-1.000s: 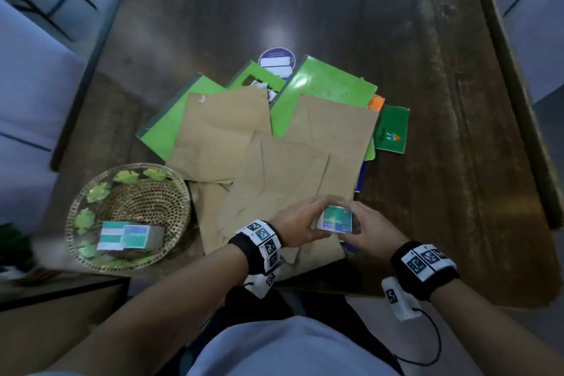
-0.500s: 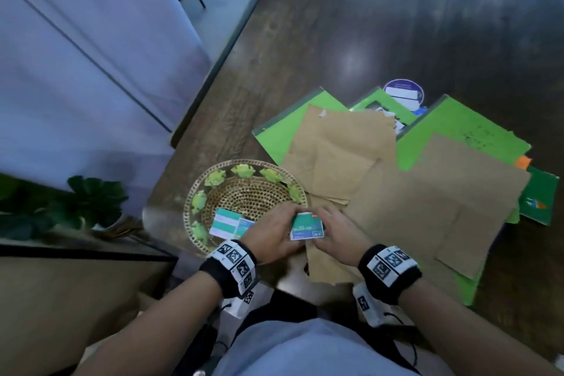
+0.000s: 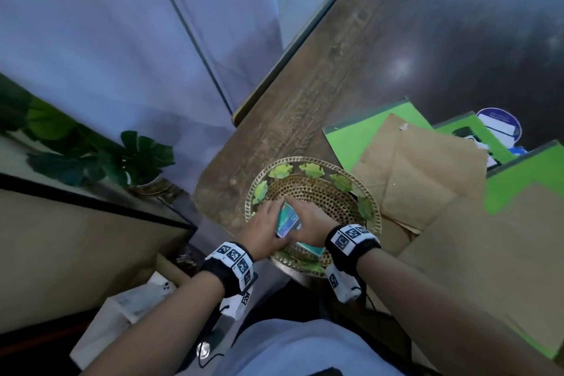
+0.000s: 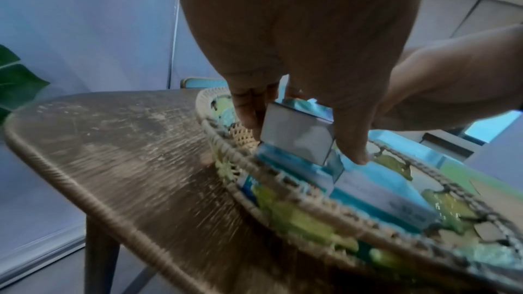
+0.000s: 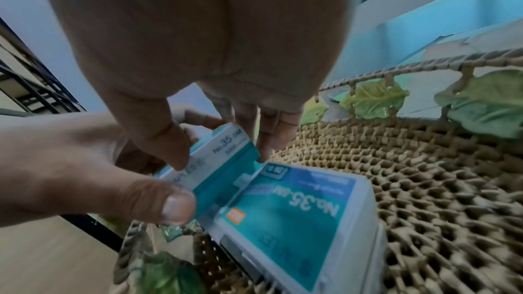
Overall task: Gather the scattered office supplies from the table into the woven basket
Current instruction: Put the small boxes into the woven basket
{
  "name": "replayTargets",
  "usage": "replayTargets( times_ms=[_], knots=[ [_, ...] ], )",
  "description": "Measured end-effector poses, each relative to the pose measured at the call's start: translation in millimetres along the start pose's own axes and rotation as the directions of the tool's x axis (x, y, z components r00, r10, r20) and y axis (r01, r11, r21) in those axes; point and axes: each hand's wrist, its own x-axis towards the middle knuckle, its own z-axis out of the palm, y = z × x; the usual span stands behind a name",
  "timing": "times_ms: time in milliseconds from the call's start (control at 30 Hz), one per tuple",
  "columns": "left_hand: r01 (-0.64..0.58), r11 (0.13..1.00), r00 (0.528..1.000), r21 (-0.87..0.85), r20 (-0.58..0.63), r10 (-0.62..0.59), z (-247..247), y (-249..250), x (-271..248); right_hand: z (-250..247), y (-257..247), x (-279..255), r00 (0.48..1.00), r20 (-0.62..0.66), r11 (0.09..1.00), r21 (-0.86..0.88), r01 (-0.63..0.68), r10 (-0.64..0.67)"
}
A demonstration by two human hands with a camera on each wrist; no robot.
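Staple box (image 3: pixel 287 220) tilted on edge inside the woven basket (image 3: pixel 323 192), its low corner touching a second staple box (image 5: pixel 297 216) lying flat there. Both hands pinch it: left hand (image 3: pixel 262 233) with thumb near, fingers behind; right hand (image 3: pixel 308 223) clamping from the other side. Basket sits at the wooden table's (image 3: pixel 305 94) corner, brown envelopes (image 3: pixel 427 180) and green folders (image 3: pixel 351 137) just beside, a leafy plant (image 3: pixel 91 146) off the table's edge.
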Motion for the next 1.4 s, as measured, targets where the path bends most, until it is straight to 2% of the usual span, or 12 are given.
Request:
replayTargets(
  times_ms=[233, 367, 500, 700, 767, 900, 1000, 1067, 1167, 1267, 1400],
  knots=[
    [0.006, 0.971, 1.0, 0.24, -0.017, -0.002, 5, 1, 8, 4, 4, 5, 0.998, -0.011, 0.998, -0.014, -0.058, 0.058],
    [-0.009, 0.988, 0.999, 0.154, 0.054, 0.0, 8, 5, 12, 3, 10, -3, 0.996, -0.035, 0.997, 0.004, -0.08, 0.08],
    [0.03, 0.997, 0.992, 0.072, 0.121, -0.038, 8, 6, 16, 4, 7, -8, 0.996, -0.039, 0.996, 0.047, -0.074, 0.076],
    [0.016, 0.994, 0.979, 0.108, 0.202, -0.038, 1, 7, 22, 5, 8, -8, 0.997, -0.012, 0.993, 0.095, -0.073, 0.074],
    [0.003, 0.985, 0.977, 0.17, 0.211, -0.039, -1, 10, 22, 2, 9, -10, 0.998, -0.016, 0.99, 0.127, -0.066, 0.068],
    [-0.047, 0.935, 0.988, 0.352, 0.151, -0.007, -11, 20, 19, -5, 23, -23, 0.988, -0.096, 0.981, 0.162, -0.107, 0.124],
    [-0.138, 0.928, 0.989, 0.346, 0.088, 0.114, -17, 41, 16, -12, 44, -46, 0.959, -0.245, 0.964, 0.253, -0.079, 0.143],
    [-0.261, 0.912, 0.965, 0.316, 0.054, 0.258, -14, 63, 17, -15, 63, -67, 0.915, -0.367, 0.945, 0.324, -0.045, 0.169],
    [-0.41, 0.875, 0.912, 0.255, 0.114, 0.394, 4, 105, 25, -15, 95, -104, 0.822, -0.521, 0.914, 0.405, 0.0, 0.231],
    [-0.527, 0.826, 0.846, 0.2, 0.214, 0.488, 34, 162, 35, -13, 134, -153, 0.761, -0.555, 0.879, 0.475, -0.04, 0.334],
    [-0.622, 0.77, 0.752, 0.141, 0.378, 0.539, 82, 244, 45, -8, 186, -226, 0.699, -0.553, 0.83, 0.547, -0.107, 0.454]
  ],
)
